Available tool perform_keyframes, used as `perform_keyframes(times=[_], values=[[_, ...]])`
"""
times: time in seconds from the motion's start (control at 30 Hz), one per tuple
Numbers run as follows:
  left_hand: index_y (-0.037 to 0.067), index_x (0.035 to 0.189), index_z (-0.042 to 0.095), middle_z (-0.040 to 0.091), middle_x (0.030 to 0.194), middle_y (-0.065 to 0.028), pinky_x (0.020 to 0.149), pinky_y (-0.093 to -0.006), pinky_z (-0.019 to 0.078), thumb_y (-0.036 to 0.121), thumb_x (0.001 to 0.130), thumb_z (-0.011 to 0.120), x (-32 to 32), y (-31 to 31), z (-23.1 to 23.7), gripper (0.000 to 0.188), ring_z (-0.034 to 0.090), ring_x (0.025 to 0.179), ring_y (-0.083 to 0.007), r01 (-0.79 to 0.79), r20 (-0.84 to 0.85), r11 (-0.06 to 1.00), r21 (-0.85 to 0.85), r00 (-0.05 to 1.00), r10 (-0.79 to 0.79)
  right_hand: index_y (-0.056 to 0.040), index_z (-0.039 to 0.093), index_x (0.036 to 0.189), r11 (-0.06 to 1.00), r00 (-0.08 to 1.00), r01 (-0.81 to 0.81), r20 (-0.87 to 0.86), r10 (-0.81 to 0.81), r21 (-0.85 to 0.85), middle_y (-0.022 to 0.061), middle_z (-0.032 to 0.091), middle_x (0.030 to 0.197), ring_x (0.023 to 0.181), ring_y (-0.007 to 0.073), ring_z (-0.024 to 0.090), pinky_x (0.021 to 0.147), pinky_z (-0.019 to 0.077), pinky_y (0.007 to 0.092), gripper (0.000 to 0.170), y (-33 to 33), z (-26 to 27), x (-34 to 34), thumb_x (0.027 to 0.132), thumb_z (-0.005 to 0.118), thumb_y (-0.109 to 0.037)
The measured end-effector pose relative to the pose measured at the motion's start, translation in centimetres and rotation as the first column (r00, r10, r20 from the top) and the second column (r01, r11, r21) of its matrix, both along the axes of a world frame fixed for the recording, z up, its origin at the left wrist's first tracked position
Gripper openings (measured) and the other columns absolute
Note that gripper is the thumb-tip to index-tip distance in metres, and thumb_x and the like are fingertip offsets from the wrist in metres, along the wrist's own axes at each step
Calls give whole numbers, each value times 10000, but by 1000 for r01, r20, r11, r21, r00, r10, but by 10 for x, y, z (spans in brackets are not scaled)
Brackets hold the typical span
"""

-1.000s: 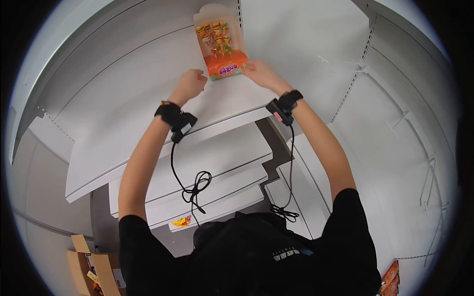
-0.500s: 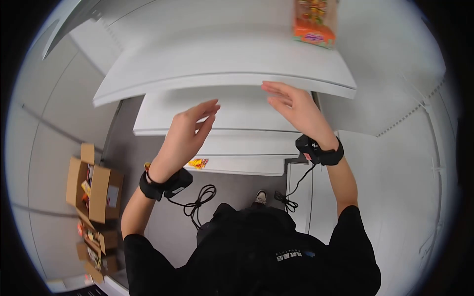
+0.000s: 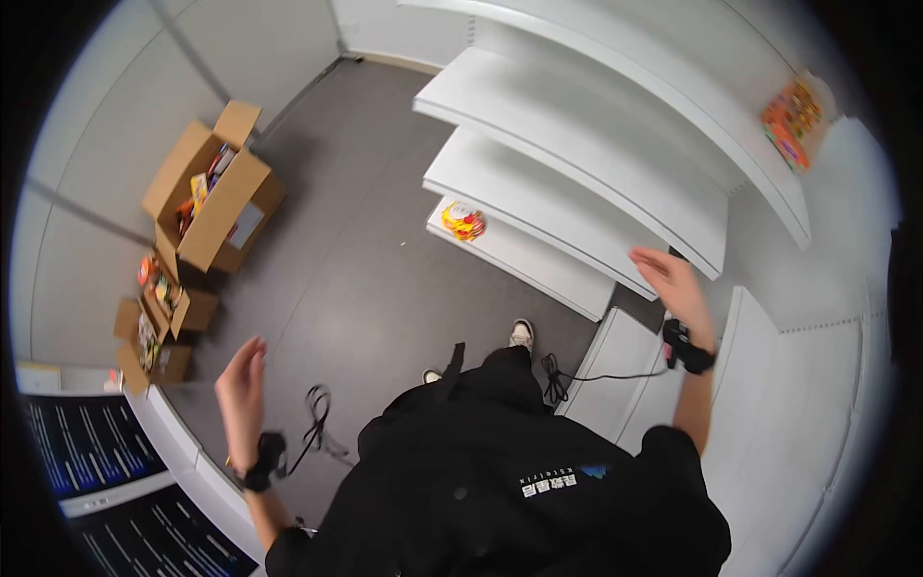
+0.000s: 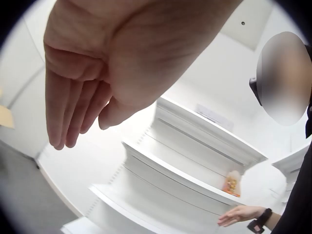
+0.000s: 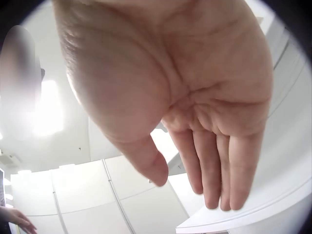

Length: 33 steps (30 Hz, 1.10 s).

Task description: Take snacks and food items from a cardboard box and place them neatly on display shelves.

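My left hand hangs in the air over the grey floor at the lower left, its fingers nearly straight and nothing in it. In the left wrist view the bare palm of that hand shows. My right hand is raised in front of the lower shelves, also holding nothing; the right wrist view shows its palm with the fingers extended. An orange display box of small burger-shaped sweets stands at the right end of an upper white shelf, apart from both hands.
A red and yellow packet lies on the bottom shelf. Along the left wall stand an open cardboard box filled with packets and smaller boxes. Dark screens are at the lower left. Cables trail from both wrists.
Both hands have drawn back from the display box, which stays on the shelf. The view has swung left towards the cardboard boxes, and the hands have moved wide apart.
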<state>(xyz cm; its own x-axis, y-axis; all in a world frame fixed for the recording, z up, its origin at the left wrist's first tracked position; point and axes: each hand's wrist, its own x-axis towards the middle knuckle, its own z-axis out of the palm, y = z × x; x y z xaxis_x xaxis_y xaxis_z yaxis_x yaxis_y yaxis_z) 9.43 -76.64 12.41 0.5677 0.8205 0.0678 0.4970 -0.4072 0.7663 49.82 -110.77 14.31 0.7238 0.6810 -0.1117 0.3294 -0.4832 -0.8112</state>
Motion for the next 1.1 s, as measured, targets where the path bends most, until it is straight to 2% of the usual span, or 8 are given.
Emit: perform_keyframes(times=[0.17, 0.3, 0.43, 0.57, 0.7, 0.93, 1.03, 1.1], values=[[-11, 1037, 483, 547, 929, -94, 703, -232, 433, 148, 825, 439, -183, 11, 82, 269, 524, 867, -149, -335, -226, 935, -120, 926, 303, 39, 478, 1019, 984, 992, -126, -4, 126, -130, 109, 536, 979, 934, 165, 488, 817, 353, 258, 274, 38, 142, -77, 775, 447, -82], [2, 1046, 483, 559, 889, -93, 690, -213, 435, 173, 836, 420, -216, 19, 179, 278, 541, 827, -144, -444, -289, 891, 97, 844, 452, 8, 501, 999, 908, 874, -221, 340, 346, -356, 111, 540, 959, 944, 176, 486, 846, 333, 259, 272, 88, 238, -90, 799, 436, -165], [17, 1067, 458, 551, 929, -102, 739, -228, 423, 212, 835, 422, -235, 83, 220, 305, 529, 876, -146, -258, -270, 931, 259, 906, 326, 125, 449, 1012, 774, 715, -538, 306, 629, -334, 206, 523, 955, 924, 250, 510, 822, 402, 312, 335, 220, 290, -82, 826, 413, -152], [5, 1038, 473, 557, 893, -84, 722, -207, 423, 196, 817, 451, -214, 182, 198, 293, 535, 849, -128, -323, -162, 946, 27, 932, 323, -19, 484, 1021, 821, 689, -475, 447, 571, -317, 103, 531, 978, 932, 194, 507, 846, 369, 287, 376, 358, 254, -83, 810, 434, -326], [-62, 983, 483, 558, 848, -101, 661, -210, 447, 185, 821, 433, -181, 300, 161, 299, 553, 800, -141, -220, -173, 966, -133, 965, 196, 9, 527, 938, 640, 569, -711, 298, 767, -291, 108, 560, 873, 843, 161, 539, 756, 427, 252, 382, 509, 209, -92, 770, 499, -332], [-80, 878, 534, 577, 761, -88, 583, -209, 450, 219, 800, 462, -127, 479, 103, 317, 564, 709, -122, -242, -217, 966, -94, 952, 218, 36, 537, 929, 392, 377, -872, 107, 920, -293, 96, 568, 851, 801, 152, 542, 719, 442, 246, 389, 735, 146, -142, 771, 499, -318], [-79, 893, 526, 584, 783, -109, 603, -213, 464, 194, 799, 455, -122, 548, 93, 298, 571, 712, -129, -242, -89, 962, -128, 969, 232, 35, 537, 930, 372, 359, -907, 97, 928, -198, 89, 568, 853, 816, 147, 536, 713, 440, 237, 381, 827, 132, -162, 777, 486, -310], [-47, 911, 537, 576, 796, -82, 632, -210, 463, 192, 804, 431, -122, 575, 90, 282, 558, 738, -113, -258, -184, 958, -129, 955, 232, 37, 537, 927, 335, 329, -920, 66, 942, -202, 87, 565, 864, 816, 144, 534, 714, 439, 236, 373, 866, 123, -182, 782, 475, -300]])
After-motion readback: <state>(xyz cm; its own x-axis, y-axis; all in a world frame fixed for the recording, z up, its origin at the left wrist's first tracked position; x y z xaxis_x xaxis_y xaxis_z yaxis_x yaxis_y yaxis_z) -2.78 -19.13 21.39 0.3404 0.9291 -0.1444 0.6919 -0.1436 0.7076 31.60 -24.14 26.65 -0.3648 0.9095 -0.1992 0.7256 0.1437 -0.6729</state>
